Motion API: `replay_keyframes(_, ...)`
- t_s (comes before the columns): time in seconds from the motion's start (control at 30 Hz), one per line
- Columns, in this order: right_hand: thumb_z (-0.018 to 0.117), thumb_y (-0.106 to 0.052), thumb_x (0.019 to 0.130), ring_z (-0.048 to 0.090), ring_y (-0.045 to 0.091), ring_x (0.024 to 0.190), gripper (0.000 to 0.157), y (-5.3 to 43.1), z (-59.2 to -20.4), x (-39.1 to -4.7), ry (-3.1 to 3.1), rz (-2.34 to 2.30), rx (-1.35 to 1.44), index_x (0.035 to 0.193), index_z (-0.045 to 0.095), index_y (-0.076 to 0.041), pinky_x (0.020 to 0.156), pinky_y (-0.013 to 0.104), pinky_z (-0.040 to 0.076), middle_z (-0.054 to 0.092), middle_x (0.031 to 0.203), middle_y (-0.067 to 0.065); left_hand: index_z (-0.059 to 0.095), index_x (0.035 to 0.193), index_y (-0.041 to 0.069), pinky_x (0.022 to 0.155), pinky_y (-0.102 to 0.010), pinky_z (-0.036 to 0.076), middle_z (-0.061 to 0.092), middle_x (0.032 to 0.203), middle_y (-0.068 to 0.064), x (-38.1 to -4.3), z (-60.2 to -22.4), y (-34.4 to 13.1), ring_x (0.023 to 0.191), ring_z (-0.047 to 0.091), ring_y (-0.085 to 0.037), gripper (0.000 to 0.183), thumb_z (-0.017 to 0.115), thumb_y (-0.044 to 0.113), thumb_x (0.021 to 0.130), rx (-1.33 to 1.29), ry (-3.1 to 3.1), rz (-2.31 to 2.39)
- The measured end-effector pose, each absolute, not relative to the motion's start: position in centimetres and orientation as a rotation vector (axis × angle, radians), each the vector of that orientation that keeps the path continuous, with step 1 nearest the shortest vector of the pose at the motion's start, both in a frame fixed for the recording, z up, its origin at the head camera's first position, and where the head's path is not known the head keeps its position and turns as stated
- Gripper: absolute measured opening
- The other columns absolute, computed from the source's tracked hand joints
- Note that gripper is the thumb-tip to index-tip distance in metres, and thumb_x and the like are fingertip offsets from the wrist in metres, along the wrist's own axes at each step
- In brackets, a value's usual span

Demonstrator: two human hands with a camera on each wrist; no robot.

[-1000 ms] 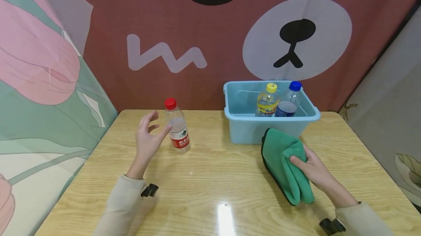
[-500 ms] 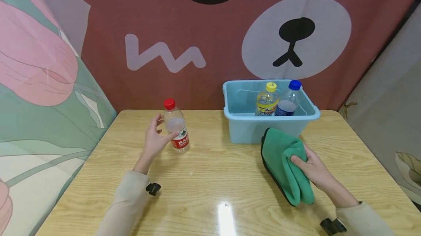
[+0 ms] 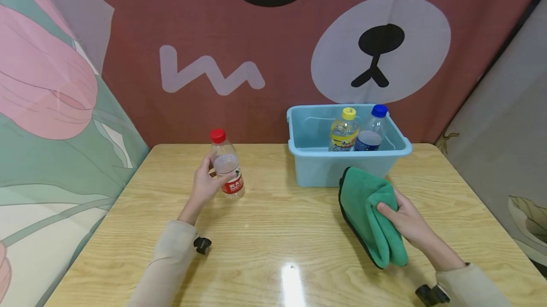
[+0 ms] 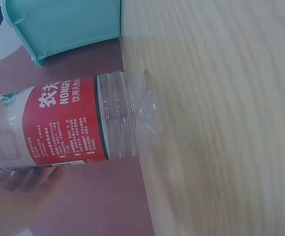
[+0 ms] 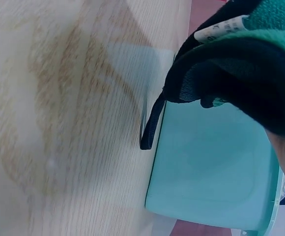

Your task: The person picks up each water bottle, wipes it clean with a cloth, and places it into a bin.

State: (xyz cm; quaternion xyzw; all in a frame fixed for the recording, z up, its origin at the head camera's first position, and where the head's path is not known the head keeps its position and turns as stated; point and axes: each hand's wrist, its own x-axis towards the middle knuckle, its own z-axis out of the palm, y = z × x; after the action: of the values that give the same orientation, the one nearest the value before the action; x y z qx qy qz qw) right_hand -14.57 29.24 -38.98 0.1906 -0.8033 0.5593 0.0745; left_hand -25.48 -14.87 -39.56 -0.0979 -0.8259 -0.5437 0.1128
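Note:
A clear plastic water bottle [image 3: 228, 174] with a red cap and a red-and-white label stands upright on the left side of the table. My left hand [image 3: 206, 184] grips it from the left, thumb across the front and fingers round the back. Up close in the left wrist view, the bottle [image 4: 66, 123] has its ribbed base near the tabletop. My right hand [image 3: 406, 216] holds a folded green cloth [image 3: 367, 212] with black edging, just in front of the blue bin. In the right wrist view the cloth [image 5: 275, 54] shows a white tag and a black loop.
The light-blue plastic bin [image 3: 342, 169] stands at the back right of the wood-grain table [image 3: 265, 231]. Inside it are a yellow-capped bottle [image 3: 344, 131] and a blue-capped bottle [image 3: 371, 131]. A printed curtain [image 3: 239, 22] hangs behind the table.
My left hand has moved right and closed round the water bottle, which it stood apart from a second ago. The right hand and cloth have stayed in place.

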Motion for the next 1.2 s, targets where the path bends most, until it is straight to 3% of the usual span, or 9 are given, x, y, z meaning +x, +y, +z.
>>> replay_keyframes(0.47,0.046,-0.002,0.094,0.044,-0.006,0.105,0.048,29.2,-38.6,-14.5,-2.429,1.664,0.571,0.137,0.027,0.008,0.081,0.009,0.039,0.043,0.119,-0.025,0.031,0.137,0.001,0.093,-0.049,0.041,0.047,0.124,-0.021,-24.7,-38.6,-14.5,0.114,0.045,-0.032,0.078,0.076,0.014,0.075,-0.318,-2.44,-1.575)
replay_keyframes(0.87,0.046,-0.005,0.095,0.044,-0.005,0.106,0.05,29.1,-38.1,-14.3,-2.406,1.665,0.604,0.14,0.027,0.001,0.082,0.009,0.04,0.041,0.123,-0.023,0.036,0.134,-0.002,0.086,-0.047,0.047,0.051,0.121,-0.021,-23.0,-37.1,-12.8,0.108,0.051,-0.032,0.078,0.079,0.01,0.07,-0.501,-2.395,-1.52)
replay_keyframes(1.07,0.046,-0.004,0.094,0.047,-0.002,0.103,0.044,29.1,-38.0,-14.2,-2.367,1.678,0.614,0.136,0.036,-0.012,0.081,0.01,0.041,0.046,0.121,-0.019,0.038,0.132,-0.005,0.085,-0.046,0.048,0.052,0.12,-0.022,-21.7,-35.7,-11.8,0.106,0.051,-0.033,0.074,0.078,0.005,0.07,-0.543,-2.392,-1.517)
replay_keyframes(1.2,0.047,-0.004,0.094,0.047,-0.002,0.103,0.042,28.9,-37.8,-14.1,-2.371,1.651,0.605,0.134,0.038,-0.015,0.081,0.01,0.04,0.045,0.121,-0.019,0.04,0.129,-0.005,0.083,-0.047,0.048,0.054,0.116,-0.021,-21.1,-35.3,-11.0,0.103,0.052,-0.032,0.071,0.078,0.003,0.069,-0.597,-2.398,-1.5)
